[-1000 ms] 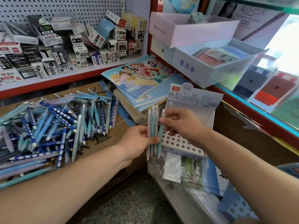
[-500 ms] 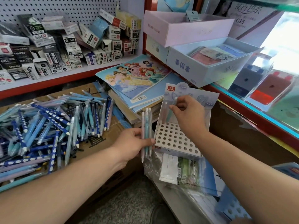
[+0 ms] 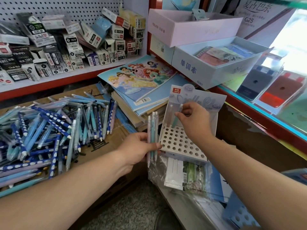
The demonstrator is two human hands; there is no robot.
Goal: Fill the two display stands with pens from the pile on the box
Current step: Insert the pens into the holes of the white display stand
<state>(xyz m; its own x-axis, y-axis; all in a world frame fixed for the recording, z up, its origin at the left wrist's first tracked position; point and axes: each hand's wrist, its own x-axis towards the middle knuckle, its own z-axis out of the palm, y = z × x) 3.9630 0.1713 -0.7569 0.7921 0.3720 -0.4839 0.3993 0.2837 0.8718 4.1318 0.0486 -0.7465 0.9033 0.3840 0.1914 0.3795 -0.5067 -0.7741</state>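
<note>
head: right hand (image 3: pixel 196 120) seating pen (image 3: pixel 176 117).

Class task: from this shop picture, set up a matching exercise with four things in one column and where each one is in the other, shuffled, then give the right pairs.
Things
1. teal pen
2. three pens
3. pile of pens
4. princess book

Places
a. on top of the stack of books
b. gripped upright in the left hand
c. spread over the cardboard box
d. pinched by the right hand at the display stand

Pairs: 1-d, 2-b, 3-c, 4-a
</note>
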